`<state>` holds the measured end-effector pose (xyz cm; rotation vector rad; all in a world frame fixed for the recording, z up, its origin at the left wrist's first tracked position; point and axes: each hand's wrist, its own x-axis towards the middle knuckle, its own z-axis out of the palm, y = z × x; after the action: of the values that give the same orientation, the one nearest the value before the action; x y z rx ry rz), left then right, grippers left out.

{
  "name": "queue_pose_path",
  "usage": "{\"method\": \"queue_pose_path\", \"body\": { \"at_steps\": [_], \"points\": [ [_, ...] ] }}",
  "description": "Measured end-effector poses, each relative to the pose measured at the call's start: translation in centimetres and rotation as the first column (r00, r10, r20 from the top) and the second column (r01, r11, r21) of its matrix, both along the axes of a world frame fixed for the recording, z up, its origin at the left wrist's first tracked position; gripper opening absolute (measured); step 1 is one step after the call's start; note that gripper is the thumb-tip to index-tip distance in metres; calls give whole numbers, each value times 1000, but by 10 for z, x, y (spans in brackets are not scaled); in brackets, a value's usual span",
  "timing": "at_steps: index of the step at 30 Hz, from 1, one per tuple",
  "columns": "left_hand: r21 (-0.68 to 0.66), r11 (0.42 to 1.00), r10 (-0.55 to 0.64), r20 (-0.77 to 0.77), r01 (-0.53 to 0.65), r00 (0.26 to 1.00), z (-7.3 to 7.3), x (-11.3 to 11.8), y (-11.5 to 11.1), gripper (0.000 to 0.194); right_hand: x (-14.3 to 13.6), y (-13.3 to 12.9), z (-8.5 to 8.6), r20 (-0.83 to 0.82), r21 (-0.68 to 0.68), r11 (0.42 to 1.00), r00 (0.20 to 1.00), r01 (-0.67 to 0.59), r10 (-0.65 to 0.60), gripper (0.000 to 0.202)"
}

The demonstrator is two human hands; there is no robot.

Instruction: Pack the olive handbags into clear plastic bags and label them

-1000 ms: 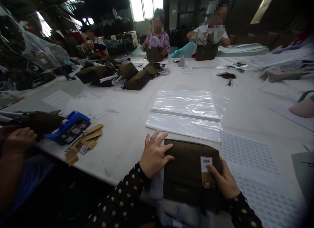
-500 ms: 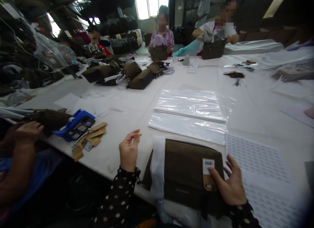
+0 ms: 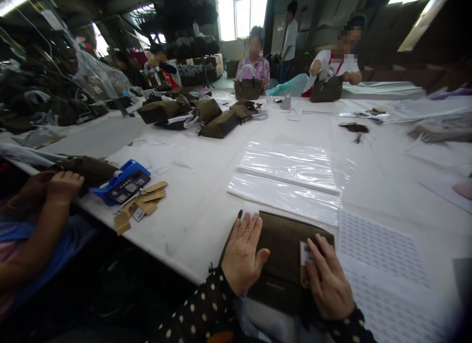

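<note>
A dark olive-brown bag (image 3: 280, 244) lies flat at the table's near edge, right in front of me. My left hand (image 3: 244, 252) rests on its left part with fingers stretched out, pressing over a white wrapping strip (image 3: 250, 209) that is mostly hidden beneath it. On the bag's right side lies a brown hang tag (image 3: 304, 264) with a white label. My right hand (image 3: 329, 276) covers much of this tag, its fingers lying flat and holding nothing.
Clear plastic bags (image 3: 287, 175) are stacked beyond the bag. Printed label sheets (image 3: 383, 249) lie to the right. Left are brown tags (image 3: 142, 205), a phone (image 3: 129, 187) on a blue holder and a co-worker's hands (image 3: 64, 185). More bags (image 3: 217, 124) are piled farther back.
My left hand has come down from the air onto the white strip, its fingers straightening. My right hand has shifted from the bag's right edge to lie over the tag.
</note>
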<state>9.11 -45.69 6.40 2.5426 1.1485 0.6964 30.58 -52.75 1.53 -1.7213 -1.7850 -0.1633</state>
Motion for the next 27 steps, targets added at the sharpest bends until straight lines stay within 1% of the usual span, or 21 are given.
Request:
{"method": "queue_pose_path", "body": {
  "at_steps": [4, 7, 9, 10, 12, 13, 15, 16, 17, 18, 19, 20, 21, 23, 24, 25, 27],
  "points": [
    [42, 998, -40, -120, 45, 992, -17, 13, 14, 72, -6, 3, -10, 230, -40, 997, 972, 67, -56, 66],
    [44, 999, -18, -126, 24, 992, -31, 17, 19, 73, -9, 6, -13, 286, -105, 987, 954, 120, -85, 70],
    [10, 1000, -12, -87, 13, 996, -38, 16, 22, 71, -10, 8, -14, 293, -142, 979, 951, 148, -101, 72],
    [-23, 1000, -16, -45, 15, 999, -40, 14, 24, 68, -10, 9, -15, 293, -150, 976, 950, 158, -109, 72],
    [-107, 994, 20, 116, -7, 993, -42, 5, 27, 58, -10, 10, -16, 286, -138, 977, 951, 164, -119, 71],
    [-153, 987, 74, 217, -41, 973, -42, 0, 28, 52, -9, 10, -16, 279, -121, 979, 952, 162, -123, 70],
    [-237, 960, 232, 396, -146, 888, -42, -11, 27, 43, -9, 10, -17, 268, -94, 984, 956, 153, -123, 69],
    [-267, 944, 302, 453, -195, 839, -41, -15, 24, 39, -9, 9, -17, 262, -86, 985, 957, 152, -125, 69],
    [-281, 932, 343, 487, -228, 803, -39, -18, 21, 35, -9, 9, -17, 255, -85, 984, 958, 155, -129, 68],
    [-276, 930, 354, 501, -242, 790, -36, -21, 17, 30, -9, 8, -16, 249, -88, 983, 959, 159, -133, 68],
    [-249, 938, 337, 498, -240, 799, -32, -22, 12, 26, -9, 8, -15, 243, -92, 983, 960, 162, -136, 67],
    [-200, 953, 296, 471, -226, 831, -27, -23, 7, 22, -9, 8, -14, 236, -91, 982, 962, 164, -139, 66],
    [-136, 971, 235, 411, -195, 881, -21, -24, 3, 19, -10, 8, -13, 231, -89, 983, 963, 163, -139, 66],
    [-1, 995, 99, 216, -101, 971, -10, -25, -5, 18, -10, 8, -12, 224, -84, 984, 966, 155, -133, 65],
    [47, 997, 56, 111, -61, 992, -5, -26, -8, 18, -10, 8, -11, 221, -80, 985, 966, 151, -131, 65],
    [76, 996, 41, 21, -43, 999, -1, -26, -10, 16, -10, 7, -11, 219, -78, 986, 967, 150, -130, 65],
    [100, 992, 85, -84, -76, 993, 3, -26, -11, 11, -10, 7, -11, 219, -84, 985, 967, 153, -132, 65]
  ]
}}
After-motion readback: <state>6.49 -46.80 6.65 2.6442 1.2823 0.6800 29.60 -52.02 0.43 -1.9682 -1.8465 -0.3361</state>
